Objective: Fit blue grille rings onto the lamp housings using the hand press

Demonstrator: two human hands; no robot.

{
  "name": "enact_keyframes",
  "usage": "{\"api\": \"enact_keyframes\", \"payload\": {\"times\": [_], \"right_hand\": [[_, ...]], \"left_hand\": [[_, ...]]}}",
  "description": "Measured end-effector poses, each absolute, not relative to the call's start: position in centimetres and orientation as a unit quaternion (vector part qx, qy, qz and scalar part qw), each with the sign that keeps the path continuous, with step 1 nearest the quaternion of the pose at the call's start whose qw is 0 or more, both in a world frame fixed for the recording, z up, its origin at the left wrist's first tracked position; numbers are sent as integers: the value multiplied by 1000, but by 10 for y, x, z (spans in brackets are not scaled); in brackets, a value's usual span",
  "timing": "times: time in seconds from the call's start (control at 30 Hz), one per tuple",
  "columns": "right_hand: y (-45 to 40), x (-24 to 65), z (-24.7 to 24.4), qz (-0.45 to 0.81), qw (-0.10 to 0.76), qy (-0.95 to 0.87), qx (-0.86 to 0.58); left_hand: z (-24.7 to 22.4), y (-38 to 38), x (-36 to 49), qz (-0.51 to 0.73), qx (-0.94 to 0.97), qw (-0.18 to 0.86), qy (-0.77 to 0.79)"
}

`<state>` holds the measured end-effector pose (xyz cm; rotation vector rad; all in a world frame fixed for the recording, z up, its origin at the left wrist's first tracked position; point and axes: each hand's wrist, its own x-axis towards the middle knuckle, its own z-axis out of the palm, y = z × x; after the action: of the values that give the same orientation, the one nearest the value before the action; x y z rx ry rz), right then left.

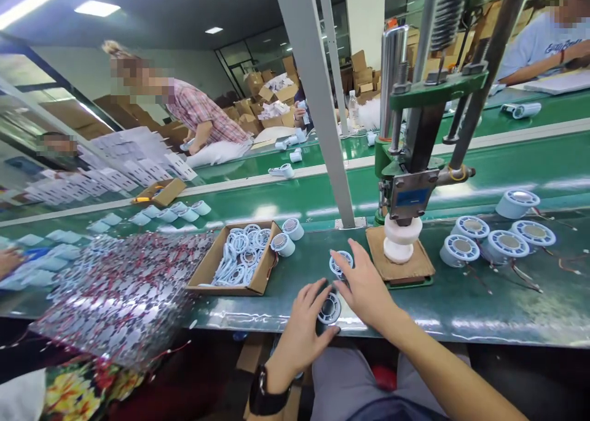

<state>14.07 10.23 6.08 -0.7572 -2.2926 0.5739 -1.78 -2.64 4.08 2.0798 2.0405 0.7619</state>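
Left hand: half-curled, thumb and fingers arched to either side of a pale grey, slotted round part with a dark centre; whether it grips or only brackets the rim is not clear. Right hand: fingers spread wide, nothing enclosed, index finger over a light-blue, slotted round part; contact uncertain.

Location: both parts on the glossy dark-green tabletop, grey part near the front edge, blue part just beyond it, left of a green-and-steel column press. White rounded tooling sits under the press ram, on a brown cardboard pad.

Step in hand, judged: positioning or taking up the two parts by hand, away from the press. Next move calls for a settled fingertip hold on each rim, keeping the slotted faces level and the two parts aligned.

Appearance: grey part circular, slotted face upward, centre darker than its ring. Blue part similar in outline, partly covered by fingers; its underside is hidden.

Surroundings: brown cardboard box of light-blue slotted rings to the left; five light-blue cylindrical housings with trailing wires to the right of the press.
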Motion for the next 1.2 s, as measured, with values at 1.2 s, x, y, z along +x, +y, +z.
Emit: {"api": "enact_keyframes", "payload": {"times": [1.2], "right_hand": [[50, 209, 57, 325, 502, -752, -278]], "left_hand": [[65, -64, 36, 489, 652, -76, 574]]}}
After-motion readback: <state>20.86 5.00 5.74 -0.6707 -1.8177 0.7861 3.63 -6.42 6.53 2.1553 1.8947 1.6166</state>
